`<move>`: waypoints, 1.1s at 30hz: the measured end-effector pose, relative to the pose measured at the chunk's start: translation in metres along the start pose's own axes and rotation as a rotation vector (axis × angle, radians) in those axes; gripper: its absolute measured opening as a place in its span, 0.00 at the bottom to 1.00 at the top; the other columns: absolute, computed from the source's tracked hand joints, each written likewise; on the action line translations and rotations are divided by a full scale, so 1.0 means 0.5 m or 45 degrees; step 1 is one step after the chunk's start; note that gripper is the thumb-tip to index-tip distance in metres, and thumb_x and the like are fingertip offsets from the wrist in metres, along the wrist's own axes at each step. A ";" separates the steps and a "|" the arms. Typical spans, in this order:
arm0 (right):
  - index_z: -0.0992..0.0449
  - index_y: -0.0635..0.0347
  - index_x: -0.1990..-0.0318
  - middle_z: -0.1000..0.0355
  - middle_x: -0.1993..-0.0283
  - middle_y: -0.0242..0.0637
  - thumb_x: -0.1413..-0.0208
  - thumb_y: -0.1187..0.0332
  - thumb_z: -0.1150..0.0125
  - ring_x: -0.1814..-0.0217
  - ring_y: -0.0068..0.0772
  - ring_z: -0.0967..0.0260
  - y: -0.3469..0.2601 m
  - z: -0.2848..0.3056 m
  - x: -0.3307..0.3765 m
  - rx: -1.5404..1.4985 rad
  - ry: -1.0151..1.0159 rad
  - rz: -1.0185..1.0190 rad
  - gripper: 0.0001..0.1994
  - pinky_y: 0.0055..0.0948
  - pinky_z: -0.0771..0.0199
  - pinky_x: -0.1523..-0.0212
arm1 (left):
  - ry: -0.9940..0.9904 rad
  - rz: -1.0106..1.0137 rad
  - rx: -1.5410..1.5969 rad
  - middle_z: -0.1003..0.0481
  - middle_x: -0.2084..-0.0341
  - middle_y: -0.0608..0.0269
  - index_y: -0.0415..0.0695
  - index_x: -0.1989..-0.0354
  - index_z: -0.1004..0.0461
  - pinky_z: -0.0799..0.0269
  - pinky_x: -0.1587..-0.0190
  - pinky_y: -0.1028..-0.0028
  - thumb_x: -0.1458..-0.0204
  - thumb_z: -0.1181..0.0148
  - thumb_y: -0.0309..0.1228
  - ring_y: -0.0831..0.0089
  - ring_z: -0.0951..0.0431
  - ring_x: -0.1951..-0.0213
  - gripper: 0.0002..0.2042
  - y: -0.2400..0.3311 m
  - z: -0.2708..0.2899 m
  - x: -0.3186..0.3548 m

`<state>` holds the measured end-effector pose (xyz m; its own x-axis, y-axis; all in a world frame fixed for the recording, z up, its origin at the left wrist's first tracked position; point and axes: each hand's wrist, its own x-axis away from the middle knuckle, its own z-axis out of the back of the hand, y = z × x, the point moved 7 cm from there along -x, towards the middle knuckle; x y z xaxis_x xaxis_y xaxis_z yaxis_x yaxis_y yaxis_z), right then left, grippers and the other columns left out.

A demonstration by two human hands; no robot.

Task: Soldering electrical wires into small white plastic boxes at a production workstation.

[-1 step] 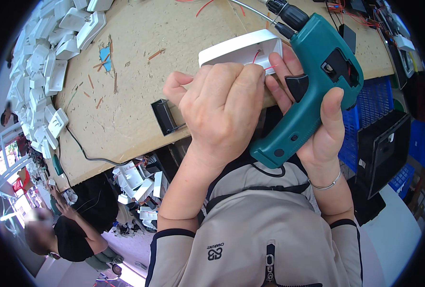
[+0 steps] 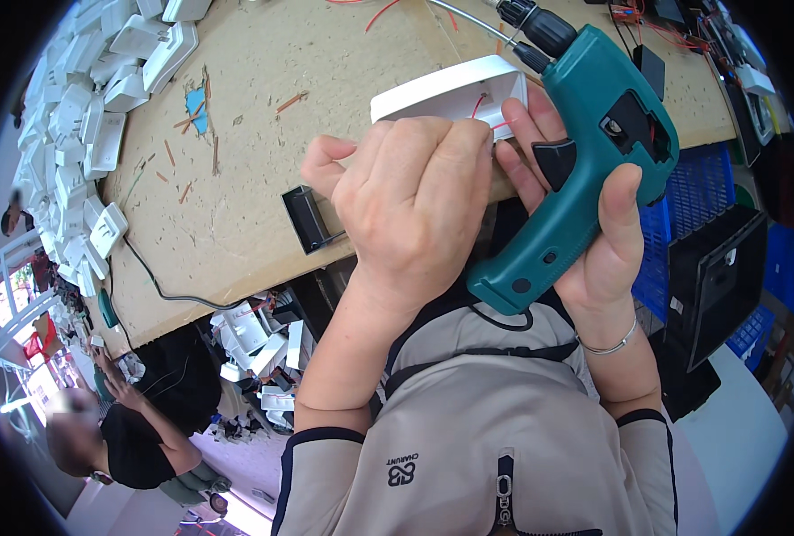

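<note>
Housings (image 2: 84, 107) at far left: saw a heap of them, white and boxy, along the tabletop (image 2: 263, 152). Moving right, passed a blue patch (image 2: 197, 109) and scattered brown strips (image 2: 216, 154), then a small black box (image 2: 305, 219) near the front edge.

Next, found the left grip (image 2: 415, 192) extended from below, knuckles uppermost, outermost finger crooked out to the left. Saw it clenched, but with fingertips hidden; could not tell about any pinch on the thin red wire (image 2: 477, 107) beside them. Just beyond, found the white case (image 2: 455, 80), open and smooth-walled, slanting up to the right, partly covered by that grip. Made out the red wire inside it, with another red stretch nearer the fingers.

Further right, found the right grip (image 2: 607, 255) turned palm up, bangle (image 2: 625, 342) at the wrist, grasping the pistol-shaped tool (image 2: 540, 228) by its handle, thumb upright along the right side, fingers poking out past the black trigger (image 2: 555, 163) close to the white case. Noted teal casing, a recess (image 2: 629, 125) in the flank, and a dark nose (image 2: 549, 34) at the upper end. At far right, saw a blue crate (image 2: 696, 196) and a large black box (image 2: 727, 286) beyond the tabletop's edge.
</note>
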<state>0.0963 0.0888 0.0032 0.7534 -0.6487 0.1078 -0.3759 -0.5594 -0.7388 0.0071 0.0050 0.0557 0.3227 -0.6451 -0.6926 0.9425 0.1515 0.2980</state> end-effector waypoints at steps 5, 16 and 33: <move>0.57 0.60 0.35 0.57 0.32 0.45 0.51 0.41 0.49 0.30 0.44 0.61 -0.003 0.001 0.000 0.017 -0.007 -0.009 0.44 0.41 0.54 0.33 | 0.046 0.115 -0.112 0.33 0.73 0.71 0.50 0.75 0.27 0.54 0.64 0.68 0.67 0.38 0.28 0.75 0.33 0.71 0.08 -0.003 0.005 0.004; 0.46 0.71 0.41 0.36 0.48 0.51 0.56 0.41 0.41 0.58 0.36 0.29 -0.107 0.078 0.147 0.469 0.035 0.002 0.44 0.26 0.24 0.65 | 0.018 0.080 -0.090 0.28 0.66 0.65 0.44 0.77 0.25 0.48 0.57 0.72 0.64 0.39 0.25 0.73 0.31 0.66 0.04 -0.018 -0.012 -0.020; 0.35 0.70 0.49 0.30 0.56 0.44 0.69 0.43 0.33 0.67 0.26 0.31 -0.129 0.090 0.218 1.074 0.322 -0.074 0.43 0.23 0.29 0.67 | 0.016 0.082 -0.167 0.29 0.69 0.68 0.44 0.78 0.24 0.49 0.59 0.71 0.64 0.39 0.25 0.74 0.33 0.70 0.03 -0.025 -0.029 -0.024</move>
<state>0.2269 0.0772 0.0326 0.5792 -0.7818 0.2309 0.2582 -0.0927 -0.9616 -0.0072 0.0218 0.0509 0.3833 -0.6212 -0.6835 0.9228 0.2896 0.2542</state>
